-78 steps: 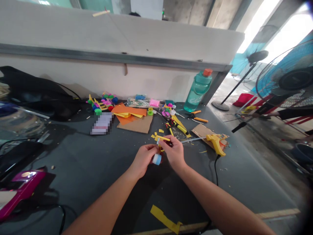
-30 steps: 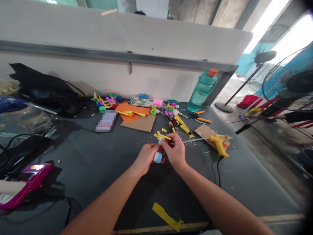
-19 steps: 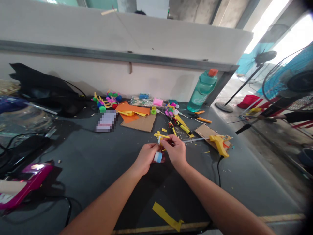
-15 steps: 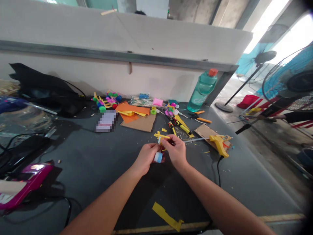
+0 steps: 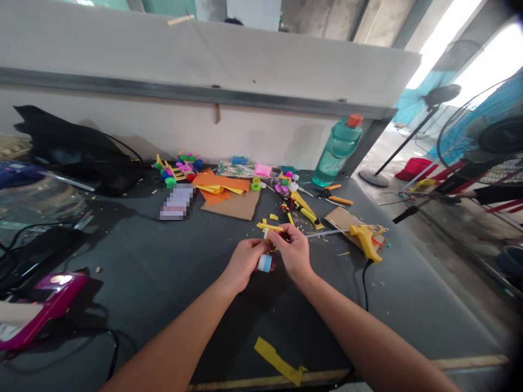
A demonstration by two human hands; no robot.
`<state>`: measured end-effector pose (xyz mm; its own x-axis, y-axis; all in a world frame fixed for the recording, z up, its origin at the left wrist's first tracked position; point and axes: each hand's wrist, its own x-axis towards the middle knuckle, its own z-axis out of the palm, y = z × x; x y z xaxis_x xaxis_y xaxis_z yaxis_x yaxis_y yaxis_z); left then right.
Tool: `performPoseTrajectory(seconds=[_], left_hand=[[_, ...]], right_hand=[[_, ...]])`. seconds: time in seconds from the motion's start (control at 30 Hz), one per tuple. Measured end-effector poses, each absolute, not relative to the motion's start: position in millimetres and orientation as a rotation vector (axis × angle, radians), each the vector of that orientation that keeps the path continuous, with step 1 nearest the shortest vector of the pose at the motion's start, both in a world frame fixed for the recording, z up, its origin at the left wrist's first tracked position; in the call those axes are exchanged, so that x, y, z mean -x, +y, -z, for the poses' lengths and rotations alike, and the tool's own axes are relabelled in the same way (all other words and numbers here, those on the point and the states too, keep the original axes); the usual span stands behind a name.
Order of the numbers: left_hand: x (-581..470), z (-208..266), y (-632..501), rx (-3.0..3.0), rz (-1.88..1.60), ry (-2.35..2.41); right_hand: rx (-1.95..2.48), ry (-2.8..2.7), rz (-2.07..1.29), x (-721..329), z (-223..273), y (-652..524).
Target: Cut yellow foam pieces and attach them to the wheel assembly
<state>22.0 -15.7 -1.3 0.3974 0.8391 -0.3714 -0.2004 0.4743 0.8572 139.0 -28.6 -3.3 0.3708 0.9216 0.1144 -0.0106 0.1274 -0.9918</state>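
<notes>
Over the middle of the dark table, my left hand [image 5: 244,263] is closed around a small craft piece with a blue-and-white round cap [image 5: 265,263] at its lower end. My right hand [image 5: 295,251] pinches the upper part of the same piece, where a thin yellow stick [image 5: 270,226] lies crosswise above a white bit. The fingers hide how these parts join. Beyond the hands lie yellow-and-black pliers [image 5: 305,212] and small yellow scraps [image 5: 273,216]. To the right a yellow glue gun [image 5: 366,242] rests on cardboard, a clear glue stick protruding from its back.
Orange paper [image 5: 223,182] lies on cardboard behind my hands. A green bottle [image 5: 337,149] stands at the back right, near orange-handled pliers [image 5: 341,200]. Pompom crafts [image 5: 169,173] and a blurred-out phone-like object [image 5: 176,201] are left of these. A yellow strip [image 5: 278,360] lies near the front edge.
Both hands keep the same hold on the craft piece. The view has shifted very slightly; nothing else has visibly moved.
</notes>
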Motion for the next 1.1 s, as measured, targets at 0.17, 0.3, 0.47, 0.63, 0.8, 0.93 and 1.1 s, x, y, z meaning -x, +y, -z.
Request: performPoseTrajectory(seconds=[0.17, 0.3, 0.47, 0.63, 0.8, 0.93, 1.1], left_hand=[[-21.9, 0.6, -16.1, -0.833, -0.763, 0.934], [-22.1, 0.2, -16.0, -0.845, -0.758, 0.936], [-22.0, 0.0, -15.6, -0.853, -0.776, 0.916], [-21.4, -0.6, -15.0, -0.861, -0.768, 0.922], [-20.8, -2.6, -15.4, -0.844, -0.754, 0.911], [-20.3, -2.1, -13.9, -0.841, -0.758, 0.908], [-19.2, -1.1, -11.8, -0.821, -0.766, 0.909]], right_hand=[[1.231, -0.965, -0.86, -139.0, 2.1, -29.2], [1.241, -0.975, -0.84, -139.2, 2.6, -29.4], [1.251, -0.995, -0.791, -140.2, 1.6, -29.7], [1.303, -1.07, -0.746, -142.7, 1.0, -29.9], [1.342, -1.106, -0.715, -143.5, 1.4, -30.4], [1.343, -1.126, -0.709, -142.3, 0.9, -32.3], [1.339, -1.151, -0.692, -141.8, 1.9, -33.4]])
